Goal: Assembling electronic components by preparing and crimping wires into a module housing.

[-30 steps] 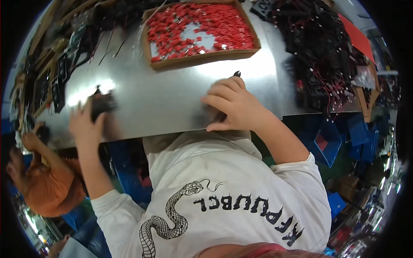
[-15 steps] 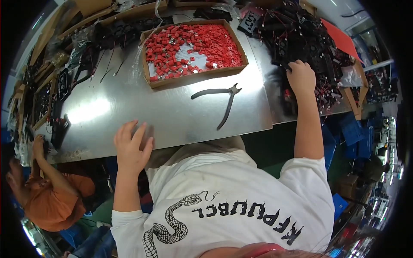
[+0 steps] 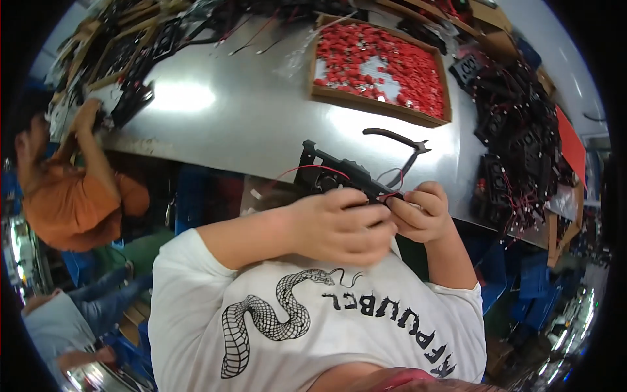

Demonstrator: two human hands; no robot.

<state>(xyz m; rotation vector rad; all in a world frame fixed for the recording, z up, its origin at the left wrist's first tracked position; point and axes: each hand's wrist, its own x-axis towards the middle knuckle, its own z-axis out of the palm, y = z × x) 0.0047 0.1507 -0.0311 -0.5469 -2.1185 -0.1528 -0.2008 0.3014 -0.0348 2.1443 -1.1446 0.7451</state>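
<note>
In front of my chest is a black plastic fan unit (image 3: 349, 171), a long frame with a round fan at its left and thin red wires looping from it. My right hand (image 3: 423, 212) is closed on its right end, fingertips pinching it. Just beside, my left hand (image 3: 346, 225) has curled fingers at the same end, near the right fingertips. It is slightly blurred, and whatever lies in its fingers is hidden. On the metal table behind the unit lie dark cutting pliers (image 3: 398, 138), jaws apart.
A cardboard tray (image 3: 379, 108) of small red parts sits on the metal table (image 3: 248, 117). Black fan units with wires pile up on the right (image 3: 516, 150), near a red sheet (image 3: 570, 140). At the left, a person in an orange shirt (image 3: 78, 209) works at the table.
My right hand has come back from the right-hand pile with a black fan unit. My left hand has moved from the table edge to meet it. The view has turned, shifting the table.
</note>
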